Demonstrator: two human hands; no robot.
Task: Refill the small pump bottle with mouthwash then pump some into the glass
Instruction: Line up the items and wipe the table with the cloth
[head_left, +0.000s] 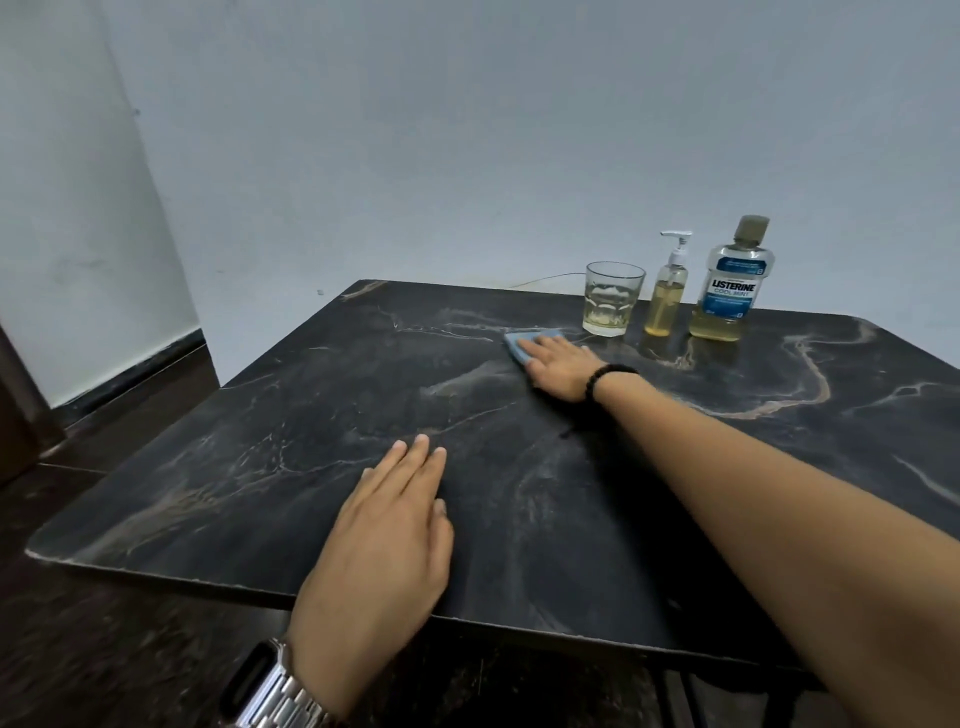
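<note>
At the far side of the dark marble table (260, 467) stand three things in a row: a glass (612, 301) with some yellowish liquid, a small pump bottle (667, 291) with a white pump and yellow liquid, and a large Listerine mouthwash bottle (732, 283), capped, with a little yellow liquid at its bottom. My right hand (558, 366) presses flat on a blue cloth (522, 345) just in front of the glass. My left hand (387, 525) lies flat on the table near its front edge, holding nothing.
A pale wall rises close behind the table. A thin wire (545, 279) runs along the table's back edge. Dark floor (104, 649) lies to the left and front, with a dark skirting at the wall.
</note>
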